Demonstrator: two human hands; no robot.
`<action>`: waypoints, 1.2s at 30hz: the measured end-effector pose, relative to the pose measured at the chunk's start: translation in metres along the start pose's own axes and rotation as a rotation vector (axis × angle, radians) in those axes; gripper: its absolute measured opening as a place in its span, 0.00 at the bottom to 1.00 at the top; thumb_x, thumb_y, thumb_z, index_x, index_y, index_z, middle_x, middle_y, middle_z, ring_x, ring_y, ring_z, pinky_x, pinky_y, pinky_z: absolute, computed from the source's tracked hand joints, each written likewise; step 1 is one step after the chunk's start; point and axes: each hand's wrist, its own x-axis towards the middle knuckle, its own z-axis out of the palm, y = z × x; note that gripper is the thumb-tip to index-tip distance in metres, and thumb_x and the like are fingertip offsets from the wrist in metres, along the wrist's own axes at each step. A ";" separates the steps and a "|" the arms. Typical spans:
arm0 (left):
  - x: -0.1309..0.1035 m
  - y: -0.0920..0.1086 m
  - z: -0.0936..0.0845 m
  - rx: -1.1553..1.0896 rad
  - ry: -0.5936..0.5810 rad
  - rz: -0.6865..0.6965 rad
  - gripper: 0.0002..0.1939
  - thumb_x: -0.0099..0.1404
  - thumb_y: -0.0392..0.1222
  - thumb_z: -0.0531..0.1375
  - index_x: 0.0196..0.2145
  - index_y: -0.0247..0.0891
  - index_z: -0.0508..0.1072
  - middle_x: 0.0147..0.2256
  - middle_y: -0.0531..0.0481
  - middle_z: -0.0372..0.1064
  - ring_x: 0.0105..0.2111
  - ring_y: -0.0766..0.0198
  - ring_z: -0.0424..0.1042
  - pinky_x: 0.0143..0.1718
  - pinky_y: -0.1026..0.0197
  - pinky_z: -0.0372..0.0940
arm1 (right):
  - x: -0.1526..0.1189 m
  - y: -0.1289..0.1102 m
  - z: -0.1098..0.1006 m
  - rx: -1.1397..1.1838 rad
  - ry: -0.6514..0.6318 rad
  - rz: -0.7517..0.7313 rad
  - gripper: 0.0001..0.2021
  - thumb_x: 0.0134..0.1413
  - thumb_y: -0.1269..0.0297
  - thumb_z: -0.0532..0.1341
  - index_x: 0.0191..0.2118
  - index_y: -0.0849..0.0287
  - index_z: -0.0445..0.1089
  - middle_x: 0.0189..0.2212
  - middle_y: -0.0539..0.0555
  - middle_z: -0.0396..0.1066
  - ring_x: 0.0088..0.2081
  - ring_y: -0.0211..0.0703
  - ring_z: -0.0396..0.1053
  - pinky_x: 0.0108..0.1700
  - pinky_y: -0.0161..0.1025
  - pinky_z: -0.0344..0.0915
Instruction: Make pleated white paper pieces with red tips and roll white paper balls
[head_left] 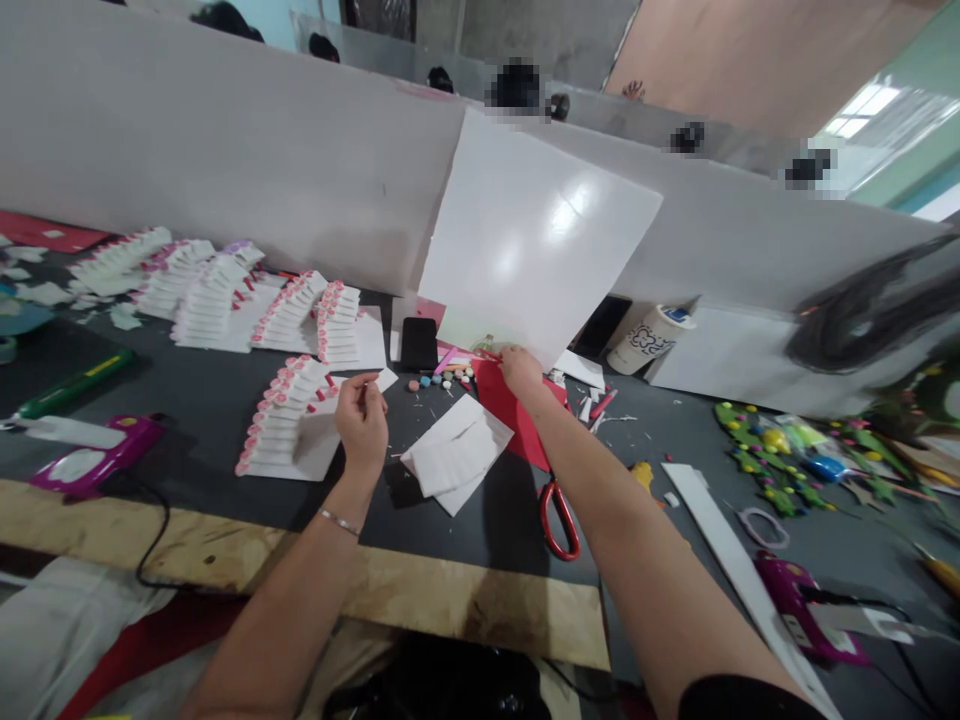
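My left hand (361, 415) is closed, pinching a small white paper piece (386, 380) between thumb and fingers. Farther forward, my right hand (519, 368) reaches over a red sheet (536, 440), its fingers drawn together by a slim red stick (489, 355); whether it grips this is hidden. Between my hands lie loose white papers (461, 450), and behind them several small coloured round pieces (448, 384). Red-handled scissors (559, 530) lie under my right forearm. Beside my left hand is a fanned row of white strips with pink rounded ends (281, 425).
More fanned strips (214, 300) stand at back left. A white board (540, 220) leans against the partition, near a black phone (418, 343) and a paper cup (651, 338). Purple glue guns (101, 455) lie on both sides. Green decorations (772, 450) are at right.
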 end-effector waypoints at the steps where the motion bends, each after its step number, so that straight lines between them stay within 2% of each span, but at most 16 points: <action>1: 0.000 0.000 0.000 0.002 -0.001 0.002 0.04 0.66 0.37 0.55 0.37 0.39 0.69 0.19 0.58 0.60 0.20 0.69 0.63 0.23 0.67 0.59 | 0.000 0.000 0.000 0.007 0.001 -0.005 0.15 0.65 0.71 0.51 0.52 0.60 0.70 0.52 0.64 0.71 0.53 0.48 0.68 0.49 0.40 0.66; 6: 0.001 -0.003 0.000 -0.002 0.002 0.023 0.04 0.66 0.37 0.55 0.36 0.39 0.69 0.19 0.58 0.60 0.20 0.69 0.63 0.23 0.67 0.59 | -0.005 -0.002 -0.001 0.064 0.036 -0.013 0.15 0.63 0.73 0.52 0.50 0.61 0.71 0.53 0.65 0.70 0.54 0.50 0.67 0.50 0.40 0.66; 9: 0.002 -0.004 -0.001 -0.013 0.004 0.019 0.03 0.66 0.37 0.55 0.36 0.39 0.69 0.19 0.58 0.59 0.20 0.69 0.63 0.23 0.67 0.59 | -0.013 -0.001 -0.007 0.119 0.071 -0.009 0.15 0.63 0.72 0.50 0.50 0.63 0.71 0.49 0.66 0.73 0.51 0.52 0.70 0.50 0.42 0.66; 11: 0.002 -0.004 -0.001 -0.011 0.002 0.021 0.03 0.66 0.36 0.55 0.36 0.38 0.69 0.19 0.58 0.60 0.20 0.69 0.63 0.23 0.67 0.60 | -0.021 0.003 -0.014 0.169 0.094 -0.012 0.15 0.63 0.71 0.51 0.49 0.63 0.71 0.46 0.65 0.75 0.48 0.52 0.72 0.49 0.43 0.66; 14: 0.002 -0.002 0.000 -0.002 0.000 0.033 0.03 0.66 0.36 0.55 0.36 0.38 0.68 0.20 0.58 0.60 0.20 0.69 0.63 0.23 0.67 0.59 | -0.040 0.015 -0.023 0.257 0.131 -0.033 0.15 0.61 0.71 0.53 0.50 0.60 0.71 0.46 0.60 0.76 0.48 0.49 0.72 0.49 0.40 0.66; 16: 0.002 -0.001 0.002 0.001 -0.008 0.039 0.03 0.66 0.36 0.54 0.36 0.38 0.68 0.20 0.58 0.60 0.20 0.69 0.63 0.23 0.67 0.59 | -0.062 0.024 -0.027 0.430 0.195 -0.061 0.14 0.60 0.70 0.54 0.48 0.58 0.72 0.45 0.57 0.77 0.47 0.46 0.73 0.48 0.39 0.66; 19: 0.002 0.001 0.006 0.001 -0.027 0.053 0.04 0.67 0.36 0.54 0.36 0.38 0.68 0.20 0.59 0.59 0.20 0.70 0.63 0.24 0.67 0.59 | -0.110 0.032 -0.024 0.928 0.287 -0.078 0.09 0.56 0.62 0.60 0.41 0.58 0.74 0.35 0.53 0.78 0.37 0.43 0.73 0.43 0.41 0.68; 22: 0.003 0.005 0.008 -0.001 -0.050 0.071 0.04 0.67 0.37 0.53 0.37 0.39 0.68 0.20 0.59 0.59 0.20 0.69 0.63 0.25 0.67 0.60 | -0.166 0.027 -0.012 1.305 0.212 -0.036 0.12 0.51 0.54 0.64 0.37 0.57 0.73 0.31 0.52 0.77 0.32 0.40 0.73 0.38 0.40 0.68; 24: 0.002 0.010 0.005 0.027 -0.111 0.071 0.04 0.67 0.38 0.54 0.38 0.39 0.68 0.21 0.58 0.62 0.21 0.69 0.65 0.27 0.66 0.62 | -0.197 0.018 0.001 1.436 0.163 0.018 0.13 0.49 0.52 0.66 0.36 0.56 0.72 0.30 0.52 0.78 0.32 0.40 0.73 0.37 0.39 0.69; 26: -0.003 0.017 -0.002 0.117 -0.240 0.079 0.06 0.67 0.41 0.55 0.39 0.38 0.70 0.24 0.55 0.67 0.25 0.67 0.69 0.30 0.65 0.65 | -0.218 0.010 0.015 1.525 0.128 0.074 0.14 0.46 0.51 0.67 0.33 0.55 0.71 0.30 0.52 0.78 0.32 0.41 0.73 0.37 0.39 0.69; 28: -0.013 0.024 -0.014 0.258 -0.410 0.131 0.10 0.67 0.45 0.56 0.41 0.38 0.72 0.32 0.49 0.73 0.34 0.62 0.73 0.36 0.61 0.68 | -0.229 0.007 0.028 1.544 0.117 0.120 0.14 0.46 0.51 0.67 0.32 0.55 0.71 0.32 0.53 0.78 0.33 0.42 0.73 0.39 0.40 0.69; 30: -0.028 0.028 -0.027 0.373 -0.553 0.245 0.15 0.67 0.48 0.57 0.47 0.38 0.71 0.43 0.43 0.74 0.44 0.57 0.74 0.47 0.54 0.69 | -0.232 0.007 0.038 1.509 0.138 0.160 0.14 0.45 0.51 0.68 0.32 0.56 0.73 0.33 0.53 0.78 0.33 0.42 0.72 0.39 0.41 0.68; 33: -0.055 0.025 -0.046 0.524 -0.712 0.397 0.29 0.63 0.53 0.63 0.59 0.40 0.65 0.58 0.37 0.65 0.60 0.47 0.64 0.60 0.43 0.61 | -0.230 0.011 0.046 1.475 0.196 0.194 0.14 0.44 0.51 0.68 0.31 0.56 0.73 0.30 0.52 0.76 0.32 0.42 0.71 0.37 0.40 0.67; 36: -0.077 0.012 -0.058 0.647 -0.745 0.393 0.42 0.59 0.50 0.68 0.65 0.43 0.55 0.65 0.35 0.54 0.66 0.44 0.54 0.64 0.40 0.56 | -0.228 0.012 0.047 1.486 0.216 0.183 0.14 0.44 0.51 0.67 0.31 0.56 0.73 0.28 0.51 0.76 0.31 0.43 0.71 0.36 0.40 0.67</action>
